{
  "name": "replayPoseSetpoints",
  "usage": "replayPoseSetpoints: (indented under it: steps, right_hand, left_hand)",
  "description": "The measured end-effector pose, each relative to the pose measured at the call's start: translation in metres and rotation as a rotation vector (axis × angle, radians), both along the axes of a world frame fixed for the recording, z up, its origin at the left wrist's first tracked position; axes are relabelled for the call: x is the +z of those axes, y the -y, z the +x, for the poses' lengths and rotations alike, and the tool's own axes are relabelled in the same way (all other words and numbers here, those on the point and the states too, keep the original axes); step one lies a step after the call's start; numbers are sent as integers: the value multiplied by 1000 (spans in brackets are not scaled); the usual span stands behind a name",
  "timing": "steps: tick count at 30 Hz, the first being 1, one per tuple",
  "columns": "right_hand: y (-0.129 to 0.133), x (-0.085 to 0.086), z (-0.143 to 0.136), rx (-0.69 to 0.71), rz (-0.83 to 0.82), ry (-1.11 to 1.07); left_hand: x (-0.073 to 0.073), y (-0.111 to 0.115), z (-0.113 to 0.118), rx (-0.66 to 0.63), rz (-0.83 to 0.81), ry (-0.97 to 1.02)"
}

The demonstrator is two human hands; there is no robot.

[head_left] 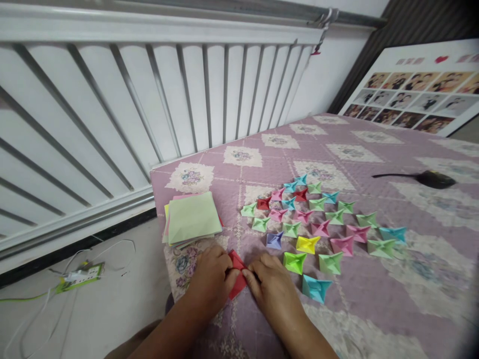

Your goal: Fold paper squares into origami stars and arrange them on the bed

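Observation:
A red piece of folded paper (pixel 237 288) lies at the near edge of the table, between my hands. My left hand (pixel 212 271) closes on its left side, thumb and fingers pressed to the paper. On the right side, my right hand (pixel 272 281) pinches the paper's edge with thumb and forefinger. Just beyond my left hand sits a stack of square paper sheets (pixel 193 218), pale green on top. To the right stand several small folded paper pieces in rows, among them a yellow one (pixel 308 244), a bright green one (pixel 294 262) and a blue one (pixel 316 288).
A floral purple cloth (pixel 374 309) covers the table. Toward the right rests a dark object with a thin handle (pixel 434 178). A white radiator (pixel 209 94) runs along the wall. On the floor at left is a power strip (pixel 80 277) with cords. A photo board (pixel 415 94) leans behind.

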State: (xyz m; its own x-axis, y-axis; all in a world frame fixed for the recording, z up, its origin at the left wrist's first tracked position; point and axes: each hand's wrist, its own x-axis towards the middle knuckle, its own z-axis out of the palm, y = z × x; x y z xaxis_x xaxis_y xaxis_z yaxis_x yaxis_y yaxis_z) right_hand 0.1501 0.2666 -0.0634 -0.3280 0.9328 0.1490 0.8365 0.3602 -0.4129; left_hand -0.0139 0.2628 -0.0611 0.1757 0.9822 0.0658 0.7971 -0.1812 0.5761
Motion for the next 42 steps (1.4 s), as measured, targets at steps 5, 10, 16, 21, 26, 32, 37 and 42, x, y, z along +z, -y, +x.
replayPoseSetpoints:
  steps: [5,10,16,21,26,32,37,42]
  right_hand:
    - [-1,-1,-1,-16,46,36]
    - [-2,-1,-2,-25,85,51]
    - [-1,-2,-2,-35,114,81]
    - [-2,-1,-2,-49,103,98]
    - [-2,0,-3,-71,73,86]
    - [-2,-5,-1,-55,93,76]
    - [3,-5,-4,56,166,24]
    - [9,-11,-4,156,184,46]
  left_hand:
    - [-1,0,2,18,-3,-34]
    - [-5,-1,3,38,0,-56]
    - [-5,-2,4,49,-3,-106]
    - [3,-2,4,21,-36,-109]
    - [6,-1,5,11,-37,-118]
    - [4,-4,3,2,-41,-84]
    - [1,-6,1,-7,-52,-60]
    - [-2,-8,-3,-25,-52,-44]
